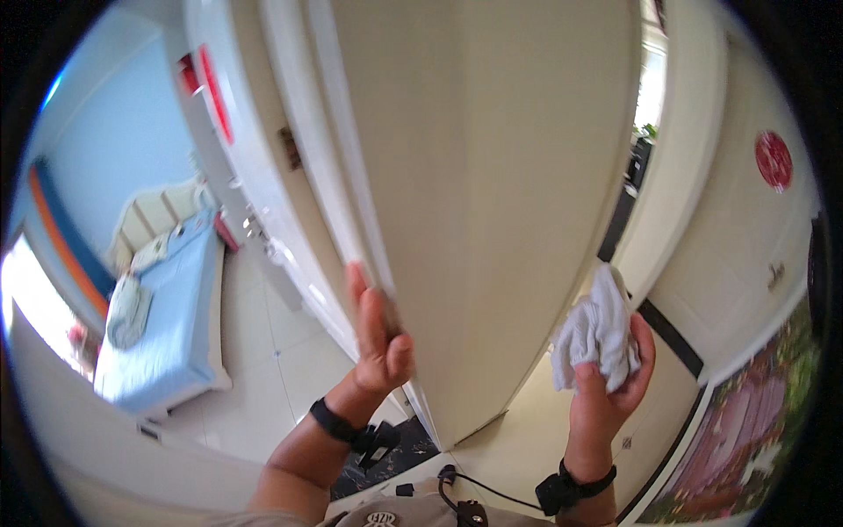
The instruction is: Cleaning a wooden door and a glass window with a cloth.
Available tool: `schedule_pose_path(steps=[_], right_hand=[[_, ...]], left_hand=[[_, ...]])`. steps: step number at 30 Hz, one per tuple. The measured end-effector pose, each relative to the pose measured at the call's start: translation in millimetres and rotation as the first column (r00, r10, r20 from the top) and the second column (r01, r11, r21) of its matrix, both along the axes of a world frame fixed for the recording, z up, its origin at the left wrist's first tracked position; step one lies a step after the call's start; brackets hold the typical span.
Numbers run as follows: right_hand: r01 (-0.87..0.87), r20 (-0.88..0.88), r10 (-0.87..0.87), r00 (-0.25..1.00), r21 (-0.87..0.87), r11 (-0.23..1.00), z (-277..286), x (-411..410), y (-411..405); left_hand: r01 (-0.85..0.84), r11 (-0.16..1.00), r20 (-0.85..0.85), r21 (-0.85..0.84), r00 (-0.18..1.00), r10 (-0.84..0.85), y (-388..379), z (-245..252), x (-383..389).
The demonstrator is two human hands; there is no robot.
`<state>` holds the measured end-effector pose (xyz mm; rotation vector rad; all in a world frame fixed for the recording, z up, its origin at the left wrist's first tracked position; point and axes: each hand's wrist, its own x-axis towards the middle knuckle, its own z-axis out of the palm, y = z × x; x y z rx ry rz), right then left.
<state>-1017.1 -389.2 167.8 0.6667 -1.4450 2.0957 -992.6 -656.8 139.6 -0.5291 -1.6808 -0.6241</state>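
A tall cream door leaf (pixel 487 197) stands directly before me. My right hand (pixel 609 405) grips a crumpled white cloth (pixel 593 339) close to the door's right edge; whether the cloth touches the door cannot be told. At the door's left side, my left hand (pixel 382 352) is raised beside the white door frame (pixel 329 138), fingers extended and no object visible in it. The hand is slightly blurred, and its contact with the frame or door edge is unclear. Both wrists wear black straps with small devices.
Through the left doorway is a bed (pixel 174 316) with a blue cover and a rolled blanket (pixel 128 313). A dark marbled threshold (pixel 395 454) lies below. Another white door (pixel 731 197) with a red round sticker stands right, near a large picture panel (pixel 744 435). A black cable (pixel 494 487) hangs before my body.
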Motion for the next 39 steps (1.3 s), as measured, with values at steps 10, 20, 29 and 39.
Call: schedule_pose_path(steps=[10, 20, 29, 39], right_hand=[[0.056, 0.028, -0.058, 0.998, 0.058, 0.997, 25, -1, 11], [0.255, 0.124, -0.257, 0.958, 0.033, 0.966, 48, -142, 29], [0.378, -0.133, -0.363, 0.922, 0.118, 0.918, 139, -234, 12], [0.255, -0.106, -0.24, 0.965, 0.156, 0.954, 165, -245, -13]], left_hand=[[-0.139, 0.926, 0.244, 0.351, 0.968, 0.053, 20, -37, 23], [-0.181, 0.905, 0.246, 0.386, 0.965, 0.087, 32, -39, 13], [-0.193, 0.911, 0.197, 0.365, 0.972, 0.127, 33, -46, 20], [-0.175, 0.861, 0.258, 0.478, 0.965, 0.052, 24, -77, 21]])
